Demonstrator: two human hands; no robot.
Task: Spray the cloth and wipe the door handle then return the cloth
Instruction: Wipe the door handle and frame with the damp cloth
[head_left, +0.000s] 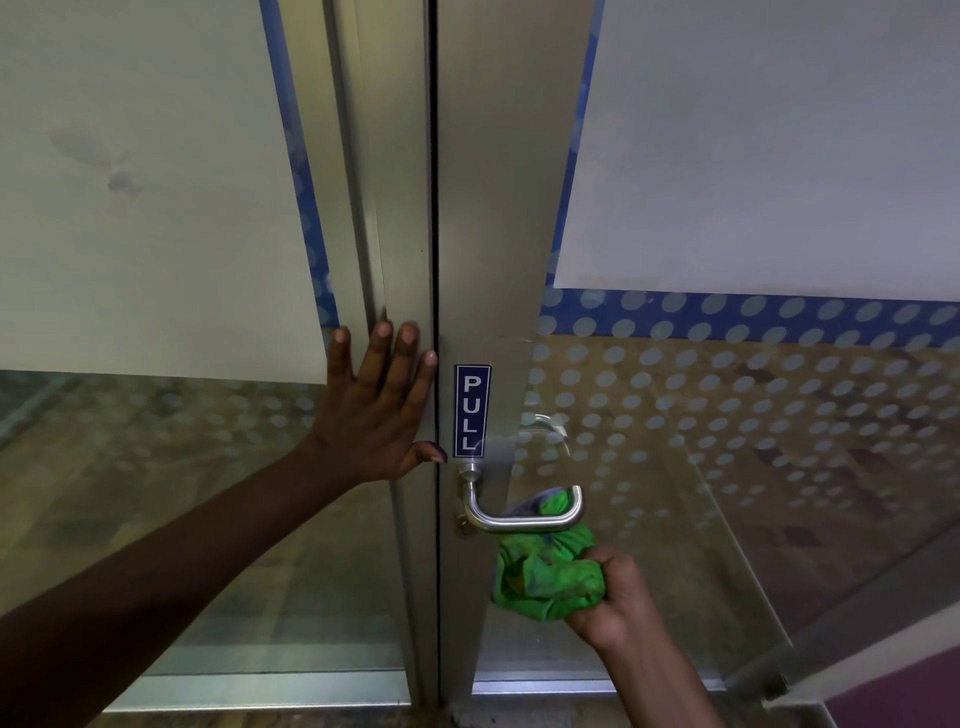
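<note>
A brushed-metal lever door handle (519, 522) juts out from the metal frame of the right glass door, just below a blue PULL sign (471, 410). My right hand (615, 597) grips a bunched green cloth (545, 574) from below. The cloth is pressed up against the underside of the handle, and part of it pokes up behind the lever. My left hand (376, 405) lies flat, fingers spread, on the metal frame of the left door beside the gap between the doors. No spray bottle is in view.
Two glass doors with frosted panels and dotted film fill the view, meeting at a dark vertical gap (435, 312). A second handle (545, 423) shows through the glass on the far side. A metal threshold (260, 696) runs along the bottom.
</note>
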